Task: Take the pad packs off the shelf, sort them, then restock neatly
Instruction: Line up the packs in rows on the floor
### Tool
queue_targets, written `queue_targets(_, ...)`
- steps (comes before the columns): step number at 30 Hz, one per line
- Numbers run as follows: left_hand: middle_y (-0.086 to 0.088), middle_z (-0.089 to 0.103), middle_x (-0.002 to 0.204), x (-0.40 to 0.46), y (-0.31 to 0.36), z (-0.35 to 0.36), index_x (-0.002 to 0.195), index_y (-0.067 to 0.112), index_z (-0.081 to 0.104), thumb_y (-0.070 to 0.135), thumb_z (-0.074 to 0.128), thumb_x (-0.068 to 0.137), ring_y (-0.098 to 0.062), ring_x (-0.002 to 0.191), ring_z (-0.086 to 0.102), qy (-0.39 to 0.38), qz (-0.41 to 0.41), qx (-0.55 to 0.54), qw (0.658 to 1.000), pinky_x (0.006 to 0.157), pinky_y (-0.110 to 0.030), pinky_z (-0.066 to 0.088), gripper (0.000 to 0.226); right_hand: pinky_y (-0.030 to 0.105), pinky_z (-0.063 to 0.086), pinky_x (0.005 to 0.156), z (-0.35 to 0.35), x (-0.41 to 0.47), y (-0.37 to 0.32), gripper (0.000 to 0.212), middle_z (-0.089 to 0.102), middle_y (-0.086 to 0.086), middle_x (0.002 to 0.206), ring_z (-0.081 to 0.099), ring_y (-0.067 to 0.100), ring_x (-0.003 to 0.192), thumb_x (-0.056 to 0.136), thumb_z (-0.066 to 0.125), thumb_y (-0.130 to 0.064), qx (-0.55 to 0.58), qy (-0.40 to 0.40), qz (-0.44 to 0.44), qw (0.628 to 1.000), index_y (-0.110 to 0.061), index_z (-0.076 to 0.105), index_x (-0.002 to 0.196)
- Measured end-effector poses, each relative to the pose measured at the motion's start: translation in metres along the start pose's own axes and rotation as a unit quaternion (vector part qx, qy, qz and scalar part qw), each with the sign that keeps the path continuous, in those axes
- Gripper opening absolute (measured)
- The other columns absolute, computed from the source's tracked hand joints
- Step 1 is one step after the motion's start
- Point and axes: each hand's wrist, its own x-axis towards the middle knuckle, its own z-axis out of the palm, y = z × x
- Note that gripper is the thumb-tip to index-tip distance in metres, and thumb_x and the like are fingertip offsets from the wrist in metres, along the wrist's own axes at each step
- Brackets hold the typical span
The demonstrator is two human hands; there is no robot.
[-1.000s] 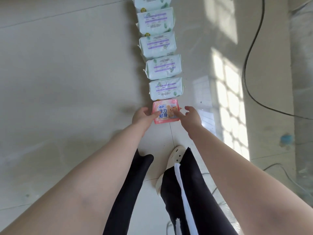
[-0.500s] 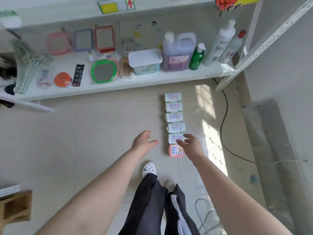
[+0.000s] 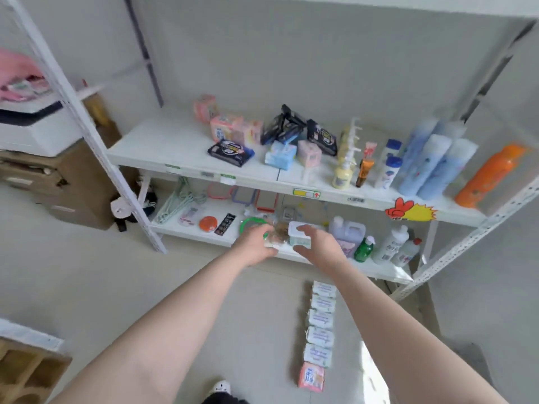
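Both the left hand (image 3: 254, 246) and right hand (image 3: 318, 246) reach out relaxed and empty at frame centre; the remaining pad packs (image 3: 233, 130) lie above them on the upper shelf (image 3: 163, 141), slightly nearer the left hand.

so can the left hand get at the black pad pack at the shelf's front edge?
Probably yes. The left hand is empty and raised toward the shelves, and the black pad pack lies at the open front edge with nothing in front of it.
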Motion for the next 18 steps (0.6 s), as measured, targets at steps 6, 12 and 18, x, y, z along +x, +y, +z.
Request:
queue_targets(6,-0.006,0.049,0.139,0.017,-0.023,-0.109,0.137,0.017,0.048,0.025,0.075,0.077,-0.022,0.126,0.048,0.062,0.042,0.038,0.996,0.102,-0.028,0.037,0.065,0.035,0.047,0.092,-0.025,0.04,-0.071,0.052,0.057,0.006,0.132,0.053,0.026,0.12,0.088,0.064,-0.031,-0.076,0.033,-0.068,0.994,-0.021,0.05,0.137)
queue_targets(12,-0.007,0.048,0.138,0.053,-0.087,-0.2,0.138,0.019,0.045,0.026,0.074,0.079,-0.022,0.124,0.049,0.086,0.049,0.065,0.993,0.102,-0.029,0.039,0.067,0.035,0.047,0.089,-0.003,0.114,-0.154,0.057,0.053,0.006,0.133,0.051,0.026,0.121,0.089,0.064,-0.03,-0.097,0.039,-0.071,0.992,-0.025,0.042,0.141)
queue_targets(18,-0.007,0.047,0.138,0.093,-0.155,-0.28,0.14,0.018,0.043,0.027,0.072,0.081,-0.022,0.126,0.047,0.079,0.056,0.087,0.991,0.101,-0.026,0.036,0.067,0.036,0.046,0.095,0.023,0.19,-0.239,0.061,0.053,0.006,0.137,0.049,0.024,0.125,0.088,0.066,-0.033,-0.082,0.042,-0.061,0.994,-0.022,0.042,0.143)
